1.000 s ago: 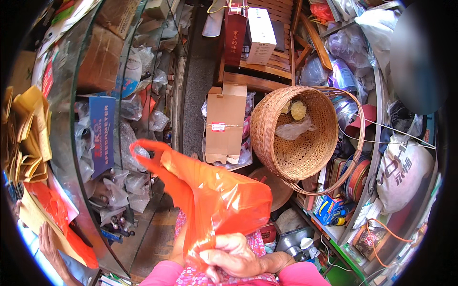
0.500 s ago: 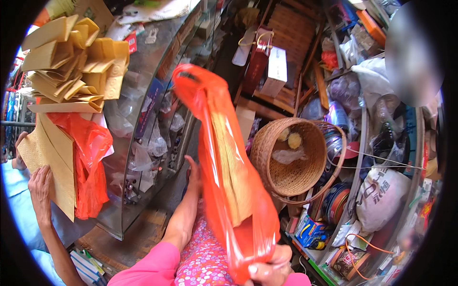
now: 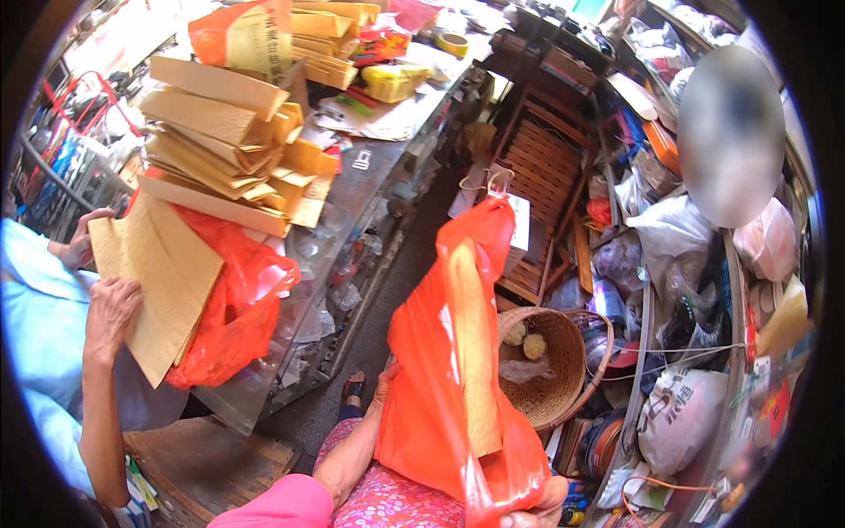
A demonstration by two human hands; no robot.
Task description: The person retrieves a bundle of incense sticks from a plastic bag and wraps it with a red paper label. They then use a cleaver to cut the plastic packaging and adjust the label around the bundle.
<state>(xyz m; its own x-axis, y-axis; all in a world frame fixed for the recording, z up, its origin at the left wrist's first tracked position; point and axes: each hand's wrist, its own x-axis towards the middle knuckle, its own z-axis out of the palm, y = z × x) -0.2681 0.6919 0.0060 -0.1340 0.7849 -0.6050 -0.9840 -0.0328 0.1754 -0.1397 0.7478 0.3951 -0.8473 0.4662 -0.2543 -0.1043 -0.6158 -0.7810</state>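
Note:
A red plastic bag (image 3: 422, 378) stands across my lap, with a stack of yellow-brown paper (image 3: 473, 352) showing through its middle. My right hand (image 3: 539, 509) is closed on the bag's lower right end. At the bag's left edge my left hand (image 3: 384, 387) grips the plastic, its fingers partly hidden behind it. The bag's far end narrows to gathered handles in front of a white box (image 3: 518, 220).
At left, a co-worker's hand (image 3: 114, 312) rests on yellow paper (image 3: 163, 282) beside another red bag (image 3: 242, 304). Folded paper stacks (image 3: 211, 132) cover the glass counter (image 3: 308, 264). A wicker basket (image 3: 576, 352) stands right of my bag, near shelves crowded with goods.
My left hand has come from beside the bag onto its left edge, and the bag has spread wider. Bag and right hand sit farther right in view, as the view has shifted.

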